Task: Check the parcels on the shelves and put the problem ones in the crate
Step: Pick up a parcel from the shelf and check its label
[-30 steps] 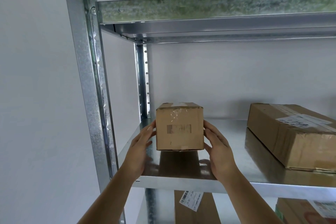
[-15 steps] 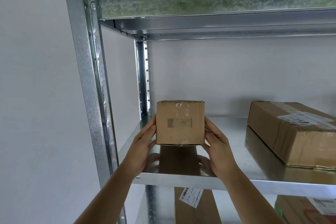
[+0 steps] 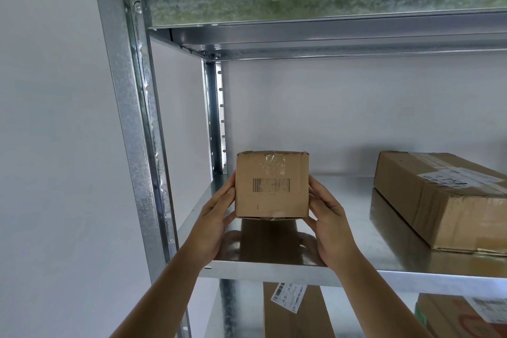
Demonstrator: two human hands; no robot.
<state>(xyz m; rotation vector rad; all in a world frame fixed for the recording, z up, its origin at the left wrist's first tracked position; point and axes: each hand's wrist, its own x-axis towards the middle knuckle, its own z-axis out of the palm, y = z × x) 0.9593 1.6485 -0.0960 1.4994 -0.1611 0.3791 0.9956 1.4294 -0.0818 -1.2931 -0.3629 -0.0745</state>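
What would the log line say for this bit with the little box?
step: inspecting | left hand and right hand: hold small brown cardboard box | box: tilted, barcode facing camera | over metal shelf

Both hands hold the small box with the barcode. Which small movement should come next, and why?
Probably turn the small box to show another face. The left hand and right hand hold its sides above the shelf, and only the barcode face shows, with no clear damage. No crate is in view.

Galvanised steel rack (image 3: 131,123) against plain white wall (image 3: 49,145)
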